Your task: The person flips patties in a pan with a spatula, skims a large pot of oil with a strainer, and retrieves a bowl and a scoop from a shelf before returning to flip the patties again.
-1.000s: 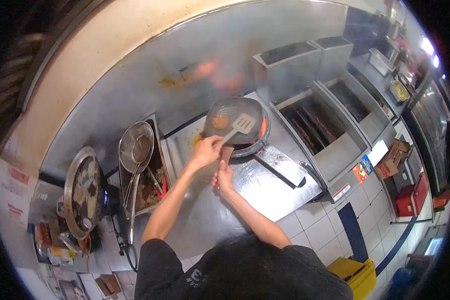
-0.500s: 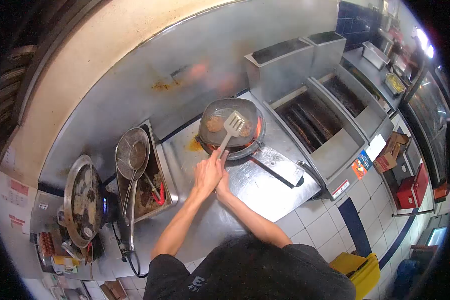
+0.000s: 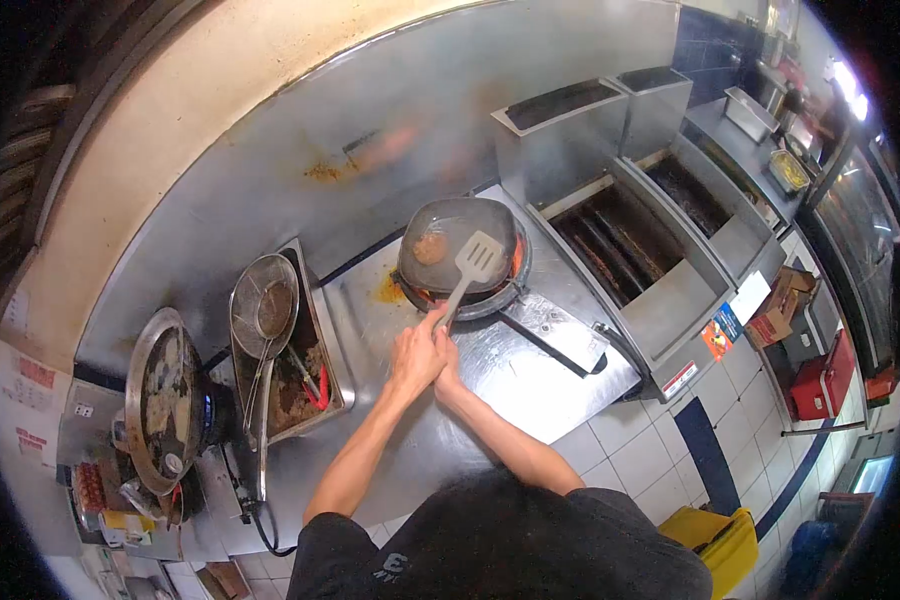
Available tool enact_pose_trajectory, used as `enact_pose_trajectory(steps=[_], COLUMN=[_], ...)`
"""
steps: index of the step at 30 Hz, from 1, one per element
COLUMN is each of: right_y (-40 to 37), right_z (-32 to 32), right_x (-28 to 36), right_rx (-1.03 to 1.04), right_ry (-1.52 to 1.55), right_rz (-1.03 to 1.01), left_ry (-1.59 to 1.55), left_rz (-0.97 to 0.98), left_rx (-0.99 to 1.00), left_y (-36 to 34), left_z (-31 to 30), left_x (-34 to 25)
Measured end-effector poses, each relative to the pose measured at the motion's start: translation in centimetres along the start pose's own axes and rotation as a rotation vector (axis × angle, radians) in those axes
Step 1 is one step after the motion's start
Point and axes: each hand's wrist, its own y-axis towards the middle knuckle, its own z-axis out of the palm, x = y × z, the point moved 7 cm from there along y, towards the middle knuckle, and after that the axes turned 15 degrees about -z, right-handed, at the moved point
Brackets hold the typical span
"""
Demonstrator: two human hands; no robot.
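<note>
My left hand [image 3: 413,358] and my right hand [image 3: 448,364] are pressed together, closed around the handle of a slotted spatula [image 3: 480,258]. The spatula's pale head lies over the right side of a square dark pan [image 3: 450,212]. One browned patty [image 3: 430,248] shows on the pan's left half. A second patty, visible earlier, is now covered by the spatula head. Flames glow orange beneath the pan, which sits on a round burner [image 3: 510,298]. The pan's dark handle [image 3: 550,343] points toward the lower right, away from both hands.
Left of the burner, a wire strainer [image 3: 266,300] rests over a metal tray [image 3: 342,385] holding red-handled tongs [image 3: 316,388]. Further left stands a large oil-filled wok [image 3: 170,390]. Deep fryers [image 3: 660,325] line the right side. A yellow bin [image 3: 720,550] stands on the floor.
The spatula head has shifted slightly right and down, onto the right-hand patty, hiding it. Both hands remain at the handle, nearly unmoved.
</note>
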Motion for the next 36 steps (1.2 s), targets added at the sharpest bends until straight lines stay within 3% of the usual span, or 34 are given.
enact_pose_trajectory(steps=[6,11,15,17,24,29,36], right_y=[0.3,0.3,-0.1,-0.2,-0.1,-0.6,-1.1], right_z=[-0.1,-0.2,0.1,0.0,0.6,1.0,1.0], right_x=[-0.3,0.4,1.0,0.9,1.1,1.5,1.7], right_rx=[-0.004,-0.012,-0.015,-0.008,-0.064,-0.012,-0.086], right_ry=[-0.049,-0.116,-0.115,-0.146,0.037,-0.039,0.035], right_rz=[-0.025,-0.062,-0.020,0.004,0.043,0.202,0.159], left_ry=[-0.043,0.024,-0.008,-0.061,-0.050,-0.068,-0.073], left_rz=[0.065,-0.027,0.061,-0.031,-0.027,-0.090,-0.042], left_rx=[0.010,0.026,-0.008,-0.009,0.100,0.124,0.081], left_y=[-0.5,-0.3,-0.4,-0.2,0.8,2.8,5.1], left_z=[-0.6,-0.6,-1.0,-1.3,-0.1,-0.1,0.7], left_x=[-0.2,0.4,0.8,1.1,0.3,0.8,2.2])
